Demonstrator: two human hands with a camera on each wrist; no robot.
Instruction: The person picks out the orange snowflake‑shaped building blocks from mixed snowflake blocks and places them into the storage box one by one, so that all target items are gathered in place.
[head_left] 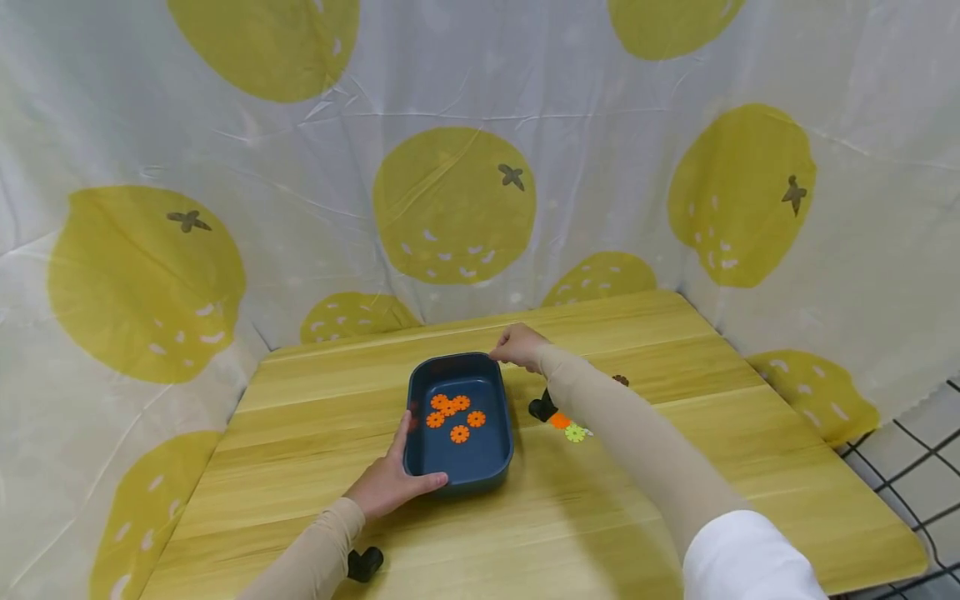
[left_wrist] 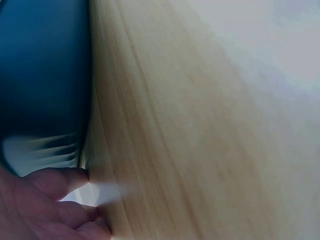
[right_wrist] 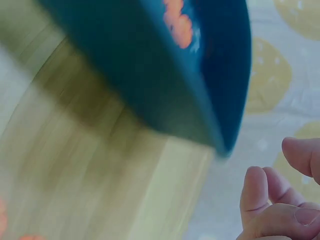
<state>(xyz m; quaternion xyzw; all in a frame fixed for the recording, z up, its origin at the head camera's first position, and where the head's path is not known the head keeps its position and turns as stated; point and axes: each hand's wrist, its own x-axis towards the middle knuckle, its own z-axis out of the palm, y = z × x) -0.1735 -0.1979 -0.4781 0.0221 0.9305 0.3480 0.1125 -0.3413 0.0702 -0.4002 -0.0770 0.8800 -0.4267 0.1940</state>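
A dark blue rectangular tray (head_left: 457, 467) sits on the wooden table, with several orange notched plastic discs (head_left: 460, 433) lying on its floor. My left hand (head_left: 386, 483) holds the tray's near left corner, the thumb along the near rim and the fingers against the left side. In the left wrist view, bent fingers (left_wrist: 55, 182) show beside the tray's wall (left_wrist: 45, 75). My right hand (head_left: 520, 346) is near the far right corner. The right wrist view shows its thumb and fingertips (right_wrist: 255, 187) apart, with nothing between them, and a gap to the tray (right_wrist: 165, 100).
Right of the tray, partly hidden by the right forearm, lie an orange disc (head_left: 559, 420), a yellow-green disc (head_left: 575, 432) and a brown disc (head_left: 620, 380). A lemon-print curtain (head_left: 457, 208) hangs behind the table (head_left: 315, 433). Black wire mesh (head_left: 915, 483) stands at the right.
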